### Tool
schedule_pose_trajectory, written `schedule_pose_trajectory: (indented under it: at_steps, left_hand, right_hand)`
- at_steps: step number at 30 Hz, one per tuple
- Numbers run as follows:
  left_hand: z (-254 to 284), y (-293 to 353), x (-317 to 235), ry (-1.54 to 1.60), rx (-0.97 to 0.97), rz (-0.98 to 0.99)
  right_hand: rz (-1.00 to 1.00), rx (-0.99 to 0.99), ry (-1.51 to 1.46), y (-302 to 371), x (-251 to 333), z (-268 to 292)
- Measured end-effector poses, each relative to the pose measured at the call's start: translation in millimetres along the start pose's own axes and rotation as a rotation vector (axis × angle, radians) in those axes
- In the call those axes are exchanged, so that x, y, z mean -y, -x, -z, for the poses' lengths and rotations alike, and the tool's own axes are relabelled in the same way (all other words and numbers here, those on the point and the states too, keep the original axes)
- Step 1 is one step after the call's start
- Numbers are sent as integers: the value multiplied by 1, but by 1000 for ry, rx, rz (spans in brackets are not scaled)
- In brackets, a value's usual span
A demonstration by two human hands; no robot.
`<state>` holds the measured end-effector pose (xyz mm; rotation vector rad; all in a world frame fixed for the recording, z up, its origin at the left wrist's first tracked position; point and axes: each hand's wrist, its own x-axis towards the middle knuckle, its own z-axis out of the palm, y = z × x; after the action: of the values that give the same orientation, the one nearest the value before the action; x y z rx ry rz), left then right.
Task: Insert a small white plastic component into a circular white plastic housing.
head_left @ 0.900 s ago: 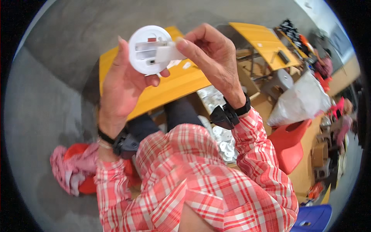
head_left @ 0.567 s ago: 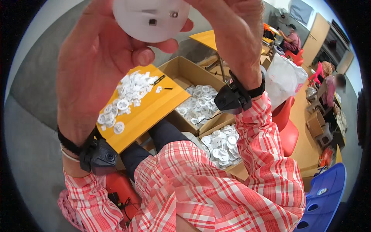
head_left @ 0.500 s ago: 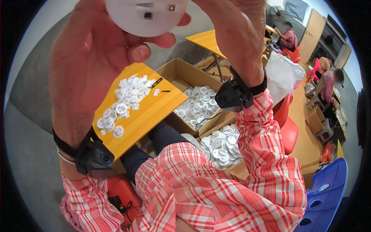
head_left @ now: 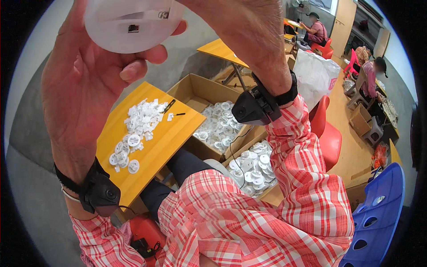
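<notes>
Close in front at the upper left is a round white plastic disc [head_left: 106, 33] with a small square opening and a little metal coil in its face. The fingers of my left hand [head_left: 78, 91] curl round it and hold it; the picture's top edge cuts off part of both. My right hand [head_left: 238, 22] is raised at the top, beside the disc. Its fingers are out of the picture, so whether it touches anything cannot be seen. Below lies a yellow table [head_left: 167, 138] bearing a heap of small white plastic pieces [head_left: 144, 116] and several white discs [head_left: 119, 155].
A cardboard box [head_left: 189, 86] right of the table holds clear and white round parts; a nearer one contains white discs [head_left: 253, 167]. A black cable [head_left: 235, 153] crosses them. Around stand red chairs [head_left: 329, 142], a blue chair [head_left: 378, 218] and a white sack [head_left: 316, 73]. Other people sit farther back.
My left hand and the disc have shifted left and slightly down in the picture. My right forearm has also moved left. The disc stays held.
</notes>
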<state>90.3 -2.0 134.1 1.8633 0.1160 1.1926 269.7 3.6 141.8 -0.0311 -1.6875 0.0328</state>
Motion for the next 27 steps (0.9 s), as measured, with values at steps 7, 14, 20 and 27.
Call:
schedule_pose_trajectory:
  at_steps: [7,14,20,27]
  left_hand:
    - [11,5,-3,89,-77,236]
    - [25,-1,0,279,79,320]
    - [35,-2,12,380,253,208]
    - [42,-1,17,422,306,248]
  right_hand:
    - [111,-35,96,11,-18,2]
    - [80,-42,151,10,-23,-3]
    - [160,-51,154,11,-27,2]
    - [-48,-10,51,13,-17,-6]
